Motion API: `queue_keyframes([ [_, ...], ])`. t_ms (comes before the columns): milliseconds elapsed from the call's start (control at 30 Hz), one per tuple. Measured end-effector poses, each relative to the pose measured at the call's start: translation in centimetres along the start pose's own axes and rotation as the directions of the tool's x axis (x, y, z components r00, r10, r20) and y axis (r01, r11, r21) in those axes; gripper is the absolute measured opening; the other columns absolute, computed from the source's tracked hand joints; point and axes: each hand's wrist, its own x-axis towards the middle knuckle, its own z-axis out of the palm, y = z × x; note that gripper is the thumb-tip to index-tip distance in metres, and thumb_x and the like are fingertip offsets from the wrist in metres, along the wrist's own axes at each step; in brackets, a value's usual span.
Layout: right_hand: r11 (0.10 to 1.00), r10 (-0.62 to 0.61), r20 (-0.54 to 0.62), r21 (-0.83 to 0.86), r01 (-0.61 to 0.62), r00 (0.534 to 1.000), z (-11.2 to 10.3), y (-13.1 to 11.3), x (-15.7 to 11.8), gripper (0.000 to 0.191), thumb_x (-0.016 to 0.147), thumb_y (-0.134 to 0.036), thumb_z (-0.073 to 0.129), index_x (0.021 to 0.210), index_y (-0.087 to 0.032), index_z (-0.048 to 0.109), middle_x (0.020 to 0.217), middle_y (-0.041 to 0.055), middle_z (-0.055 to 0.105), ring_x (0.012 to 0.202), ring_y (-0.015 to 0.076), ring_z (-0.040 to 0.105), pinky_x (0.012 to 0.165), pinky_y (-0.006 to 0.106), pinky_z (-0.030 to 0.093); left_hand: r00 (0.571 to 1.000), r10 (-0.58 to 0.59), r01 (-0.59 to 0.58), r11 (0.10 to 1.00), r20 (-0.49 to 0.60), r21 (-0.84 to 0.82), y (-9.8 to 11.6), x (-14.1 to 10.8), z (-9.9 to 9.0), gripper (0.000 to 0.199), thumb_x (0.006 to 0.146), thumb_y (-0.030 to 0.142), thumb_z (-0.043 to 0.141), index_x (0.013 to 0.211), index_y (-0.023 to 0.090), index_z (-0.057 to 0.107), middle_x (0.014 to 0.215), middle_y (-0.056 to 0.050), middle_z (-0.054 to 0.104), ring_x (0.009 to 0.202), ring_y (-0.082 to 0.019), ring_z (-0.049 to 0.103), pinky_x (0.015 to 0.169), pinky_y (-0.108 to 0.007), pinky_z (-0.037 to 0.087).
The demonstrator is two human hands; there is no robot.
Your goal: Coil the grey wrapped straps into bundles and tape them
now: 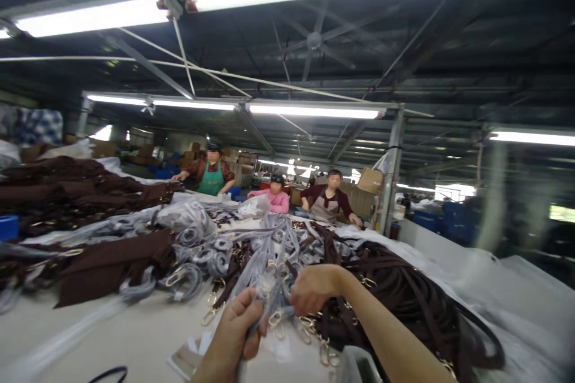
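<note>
My left hand (242, 326) is closed with thumb and fingers around a grey, plastic-wrapped strap (265, 287), which runs up and away toward the pile. To its right, my right hand (317, 290) has its fingers curled in among the straps; what they pinch, if anything, is hidden. Gold metal clasps (277, 324) lie between and below the hands. Beneath my right forearm spreads a heap of dark brown straps (395, 287) with more gold clasps at their ends. Coiled straps in clear plastic (220, 257) lie beyond my left hand.
A brown fabric piece (117, 260) and a large brown pile (76, 191) cover the left of the white table (148, 341). A grey container (357, 365) stands by my right forearm. Across the table are several people, one in a green apron (211, 179).
</note>
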Motion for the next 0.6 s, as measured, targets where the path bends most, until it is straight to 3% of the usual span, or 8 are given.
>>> queue_keyframes([
  [67,0.973,-0.002,0.355,0.215,-0.079,0.935,2.7,-1.3,0.6,0.036,0.096,-0.045,0.050,0.089,-0.015,0.068,0.085,0.0055,0.074,0.073,0.0169,0.072,0.066,0.033,0.060,0.999,0.014,-0.011,0.999,-0.044,0.051,-0.1,-0.1,-0.6,0.051,0.065,0.060,0.076,0.080,0.018,0.051,0.048,0.007,0.055,0.028,0.000,0.027,0.032,-0.015,0.010],
  [133,0.924,-0.034,0.591,0.326,-0.201,0.806,5.6,-2.9,1.2,0.042,0.087,-0.055,0.056,0.077,-0.017,0.069,0.072,0.0056,0.074,0.062,0.0179,0.071,0.057,0.031,0.058,0.998,0.016,-0.012,0.998,-0.054,0.065,-0.3,-0.2,-1.2,0.050,0.067,0.060,0.075,0.079,0.019,0.049,0.049,0.007,0.057,0.028,0.000,0.028,0.033,-0.016,0.011],
  [267,0.840,-0.034,0.782,0.359,-0.406,0.622,9.6,-4.5,2.8,0.045,0.050,-0.058,0.083,0.058,-0.017,0.067,0.050,0.0040,0.066,0.036,0.0160,0.058,0.039,0.028,0.048,1.000,0.002,-0.001,0.999,-0.025,0.044,-1.0,0.0,-2.1,0.049,0.067,0.060,0.074,0.078,0.020,0.046,0.049,0.006,0.058,0.027,-0.001,0.028,0.033,-0.017,0.010],
  [300,0.813,-0.029,0.773,0.387,-0.435,0.634,9.9,-4.4,3.1,0.046,0.047,-0.056,0.085,0.060,-0.016,0.068,0.051,0.0051,0.066,0.036,0.0167,0.058,0.039,0.029,0.048,1.000,0.003,-0.001,0.999,-0.031,0.045,-1.1,0.0,-2.2,0.050,0.067,0.060,0.073,0.077,0.020,0.046,0.049,0.006,0.058,0.027,-0.001,0.028,0.032,-0.017,0.009],
  [367,0.734,0.001,0.651,0.515,-0.442,0.760,9.5,-3.6,3.7,0.048,0.052,-0.056,0.084,0.070,-0.015,0.069,0.057,0.0070,0.069,0.043,0.0184,0.062,0.042,0.029,0.049,0.998,0.009,-0.006,0.999,-0.055,0.052,-1.3,0.1,-2.5,0.049,0.067,0.060,0.073,0.076,0.020,0.045,0.049,0.006,0.058,0.026,-0.001,0.027,0.032,-0.017,0.008],
  [433,0.638,0.089,0.373,0.691,-0.341,0.924,8.2,-2.4,4.1,0.046,0.068,-0.060,0.074,0.078,-0.016,0.066,0.063,0.0048,0.069,0.050,0.0153,0.064,0.046,0.025,0.049,0.997,0.016,-0.012,0.998,-0.077,0.058,-1.4,0.0,-2.5,0.049,0.068,0.060,0.072,0.075,0.021,0.044,0.048,0.006,0.057,0.027,0.000,0.026,0.032,-0.018,0.008],
  [467,0.597,0.147,0.213,0.760,-0.258,0.966,7.5,-1.9,4.2,0.045,0.077,-0.062,0.066,0.081,-0.017,0.063,0.067,0.0028,0.069,0.053,0.0125,0.063,0.048,0.021,0.047,0.996,0.019,-0.014,0.998,-0.085,0.059,-1.4,0.0,-2.6,0.048,0.068,0.060,0.071,0.074,0.021,0.043,0.047,0.006,0.057,0.027,0.000,0.026,0.032,-0.018,0.008],
  [600,0.500,0.266,-0.123,0.865,-0.028,0.956,5.1,-0.9,4.9,0.051,0.096,-0.062,0.028,0.099,-0.020,0.057,0.087,0.0017,0.067,0.066,0.0066,0.062,0.054,0.015,0.044,0.994,0.021,-0.012,0.997,-0.111,0.074,-1.8,0.0,-2.5,0.050,0.068,0.062,0.069,0.071,0.022,0.039,0.045,0.007,0.056,0.025,-0.001,0.024,0.032,-0.018,0.006],
])
